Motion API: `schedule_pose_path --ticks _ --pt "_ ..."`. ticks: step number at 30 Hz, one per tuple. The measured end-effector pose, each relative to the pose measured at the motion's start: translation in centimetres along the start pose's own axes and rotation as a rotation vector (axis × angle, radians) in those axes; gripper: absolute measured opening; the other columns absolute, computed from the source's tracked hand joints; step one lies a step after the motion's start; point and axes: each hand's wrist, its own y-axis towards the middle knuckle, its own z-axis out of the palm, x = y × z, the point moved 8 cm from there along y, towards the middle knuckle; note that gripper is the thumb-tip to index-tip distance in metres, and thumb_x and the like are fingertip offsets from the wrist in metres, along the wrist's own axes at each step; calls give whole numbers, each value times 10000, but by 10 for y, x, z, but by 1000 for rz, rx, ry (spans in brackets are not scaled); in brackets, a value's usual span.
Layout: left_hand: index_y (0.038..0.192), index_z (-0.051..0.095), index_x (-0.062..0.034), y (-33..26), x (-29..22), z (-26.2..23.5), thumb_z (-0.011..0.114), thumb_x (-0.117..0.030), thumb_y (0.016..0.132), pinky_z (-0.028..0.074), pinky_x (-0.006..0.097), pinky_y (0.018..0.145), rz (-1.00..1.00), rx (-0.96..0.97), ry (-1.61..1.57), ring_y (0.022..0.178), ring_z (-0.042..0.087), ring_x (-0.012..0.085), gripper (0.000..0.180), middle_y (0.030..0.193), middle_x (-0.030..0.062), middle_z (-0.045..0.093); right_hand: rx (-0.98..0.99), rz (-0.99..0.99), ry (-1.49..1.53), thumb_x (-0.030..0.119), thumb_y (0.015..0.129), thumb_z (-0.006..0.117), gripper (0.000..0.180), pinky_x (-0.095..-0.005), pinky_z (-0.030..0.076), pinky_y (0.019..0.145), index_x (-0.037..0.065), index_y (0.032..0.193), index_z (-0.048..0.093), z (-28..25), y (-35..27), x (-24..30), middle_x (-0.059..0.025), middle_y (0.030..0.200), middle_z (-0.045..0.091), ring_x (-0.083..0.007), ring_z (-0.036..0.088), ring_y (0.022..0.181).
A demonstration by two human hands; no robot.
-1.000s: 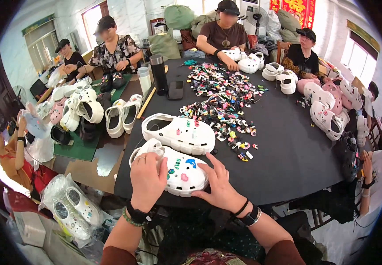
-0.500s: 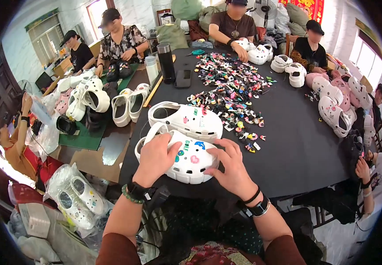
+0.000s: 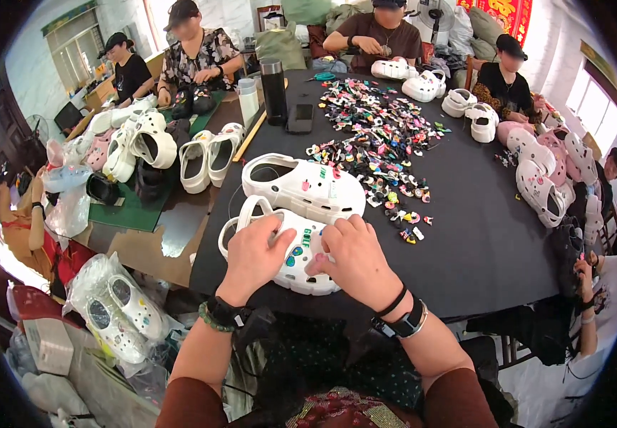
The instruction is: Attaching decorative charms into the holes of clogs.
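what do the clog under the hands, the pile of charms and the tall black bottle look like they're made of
Clog: probably moulded foam or soft plastic, smooth low-sheen white; thick walls with holes suggest it.
Charms: likely rubber or plastic, brightly coloured; their small, chunky shapes hint at moulding.
Bottle: perhaps coated metal, maybe plastic; smooth, dark and opaque.

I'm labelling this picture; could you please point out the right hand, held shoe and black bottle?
Right hand (image 3: 358, 252): head view, its back.
Held shoe (image 3: 307, 252): head view, its upper.
Black bottle (image 3: 274, 94): head view, its side.
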Motion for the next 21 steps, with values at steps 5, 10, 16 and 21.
schedule_pose_path --ticks 5,10,16,21 --pt "853 585 -17 1 1 0 688 -284 862 432 390 553 27 -6 -13 609 582 312 286 718 148 595 46 -89 -11 302 728 757 321 -399 461 768 46 859 612 -2 2 1 -92 862 574 -275 542 888" --pt "856 586 -19 2 1 0 683 -283 863 434 398 560 36 -20 -14 619 584 321 281 721 151 595 51 -210 -99 298 805 698 273 -379 462 757 51 886 613 0 0 8 -78 861 570 -259 540 888" --pt "857 584 -23 2 -1 -1 681 -278 863 431 398 557 40 -19 -15 625 584 322 273 713 148 588 114 -456 -265 194 815 620 142 -342 455 714 72 880 587 12 -2 18 -49 829 536 -228 522 838" --pt "854 583 -25 4 -1 0 675 -281 866 430 398 553 34 -17 4 622 581 327 273 710 146 583 168 -534 -215 155 804 572 158 -327 455 736 66 933 592 16 -2 14 -39 880 559 -212 525 899"
